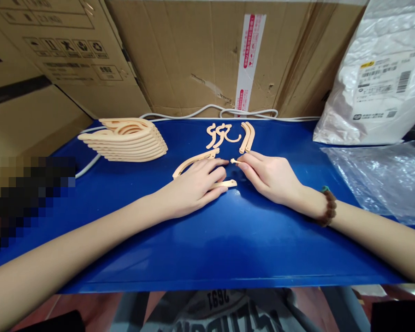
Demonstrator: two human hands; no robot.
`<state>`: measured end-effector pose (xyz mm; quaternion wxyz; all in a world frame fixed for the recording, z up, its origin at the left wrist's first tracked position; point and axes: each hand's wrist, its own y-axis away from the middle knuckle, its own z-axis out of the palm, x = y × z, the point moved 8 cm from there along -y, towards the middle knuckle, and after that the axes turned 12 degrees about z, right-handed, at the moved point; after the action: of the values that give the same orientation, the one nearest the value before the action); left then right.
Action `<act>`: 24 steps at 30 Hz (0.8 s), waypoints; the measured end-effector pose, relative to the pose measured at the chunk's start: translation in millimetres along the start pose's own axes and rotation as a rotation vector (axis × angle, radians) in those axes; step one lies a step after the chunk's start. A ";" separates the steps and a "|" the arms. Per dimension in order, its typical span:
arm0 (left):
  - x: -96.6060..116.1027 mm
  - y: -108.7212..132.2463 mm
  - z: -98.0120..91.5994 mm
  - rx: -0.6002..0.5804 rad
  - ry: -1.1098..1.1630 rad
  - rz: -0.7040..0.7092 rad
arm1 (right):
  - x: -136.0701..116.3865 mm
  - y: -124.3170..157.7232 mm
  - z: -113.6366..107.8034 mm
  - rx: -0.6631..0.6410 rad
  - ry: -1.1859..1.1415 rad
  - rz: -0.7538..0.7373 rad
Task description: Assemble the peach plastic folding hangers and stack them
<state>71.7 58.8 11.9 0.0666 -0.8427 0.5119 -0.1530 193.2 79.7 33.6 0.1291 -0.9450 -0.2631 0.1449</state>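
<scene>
My left hand (197, 186) has its fingers closed around a beige plastic hanger arm (231, 183), whose holed end sticks out past the thumb. The rest of that arm is hidden under the palm. Between its thumb and fingers, my right hand (268, 175) pinches a small beige plastic piece (233, 161); only its knobbed tip shows, so I cannot tell its full shape. Another curved hanger arm (190, 161) lies on the table just beyond my left hand. Farther back are several beige hanger hooks (218, 134), and two curved hanger arms (247, 137) lie side by side right of them.
A stack of beige hangers (127, 143) stands at the back left of the blue table (249, 249). Cardboard boxes (186, 55) and a white cable (207, 108) line the back. At right are a white parcel bag (370, 92) and a clear plastic bag (383, 180).
</scene>
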 end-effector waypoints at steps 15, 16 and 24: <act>1.2 3.5 -13.1 0.142 0.075 -0.067 | -2.9 1.3 0.3 -0.038 -0.007 -0.018; 1.0 3.8 -14.1 0.150 0.081 -0.073 | -3.2 1.6 0.1 -0.038 -0.008 -0.021; 0.1 4.8 -16.1 0.170 0.114 -0.093 | -6.6 2.2 1.2 -0.080 -0.057 -0.073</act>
<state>62.4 57.2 25.8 0.1015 -0.8468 0.4603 -0.2464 188.4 74.5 33.2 0.0889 -0.9347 -0.3065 0.1564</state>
